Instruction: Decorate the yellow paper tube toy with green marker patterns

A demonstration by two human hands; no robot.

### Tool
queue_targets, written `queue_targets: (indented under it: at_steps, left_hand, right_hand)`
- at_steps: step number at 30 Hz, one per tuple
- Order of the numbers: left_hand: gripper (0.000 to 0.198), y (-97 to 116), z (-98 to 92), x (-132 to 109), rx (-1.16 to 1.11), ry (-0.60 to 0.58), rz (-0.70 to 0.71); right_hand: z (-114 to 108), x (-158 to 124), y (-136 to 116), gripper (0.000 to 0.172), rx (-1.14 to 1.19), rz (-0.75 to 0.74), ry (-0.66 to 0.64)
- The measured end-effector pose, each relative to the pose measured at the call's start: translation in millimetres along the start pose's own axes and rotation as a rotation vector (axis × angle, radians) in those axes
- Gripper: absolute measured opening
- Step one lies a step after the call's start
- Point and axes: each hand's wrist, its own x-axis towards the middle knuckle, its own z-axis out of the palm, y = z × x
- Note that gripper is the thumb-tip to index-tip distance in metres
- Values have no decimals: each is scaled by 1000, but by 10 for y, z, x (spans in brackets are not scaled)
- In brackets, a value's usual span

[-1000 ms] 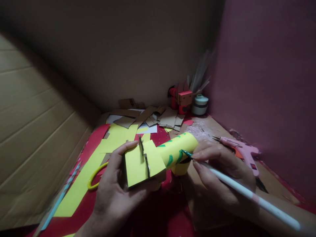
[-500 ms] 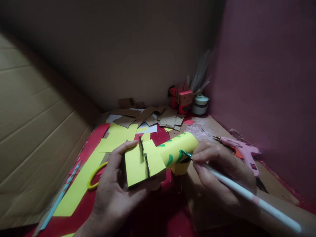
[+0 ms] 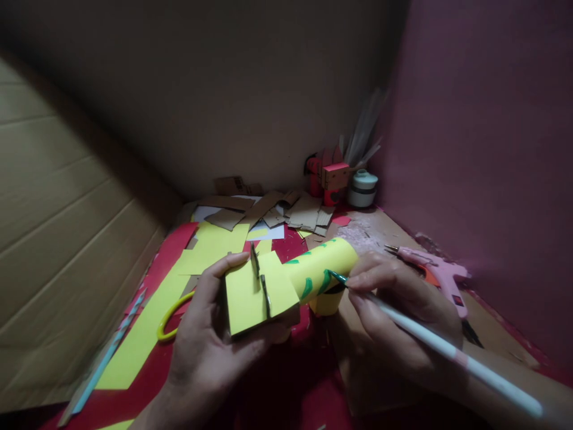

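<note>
My left hand (image 3: 215,340) is wrapped round the boxy head of a yellow paper-and-cardboard animal figure (image 3: 264,283). Two thin dark-edged pieces stand up from the box like ears. Behind it stretches a rolled yellow tube body (image 3: 320,269) with several green painted marks. Between the fingers and thumb of my right hand (image 3: 398,304) is a white-handled paintbrush (image 3: 447,346); its green-wet tip touches a mark on the tube's side. Part of the tube's far end is hidden by my right fingers.
A pink hot glue gun (image 3: 436,272) lies at the right. Yellow scissors handle (image 3: 170,316) and a striped blue stick (image 3: 107,352) are at the left. Cardboard scraps (image 3: 268,209), a red cardboard figure (image 3: 333,176) and a lidded pot (image 3: 362,188) stand toward the back wall.
Very little differs. The view has shifted slightly, and the brush tip remains at the same green mark. Both hands keep their hold.
</note>
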Motion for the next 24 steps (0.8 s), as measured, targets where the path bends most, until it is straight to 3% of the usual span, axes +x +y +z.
queue_targets:
  at_steps: [16, 20, 24]
  left_hand:
    - [76, -14, -34, 8, 62, -1, 33]
    - [75, -9, -15, 8, 27, 2, 18]
    - [73, -7, 6, 8, 5, 4, 34]
  right_hand:
    - [-25, 7, 3, 26, 15, 49, -41]
    - [25, 21, -38, 25, 1, 44, 37]
    - [33, 20, -35, 28, 10, -7, 26]
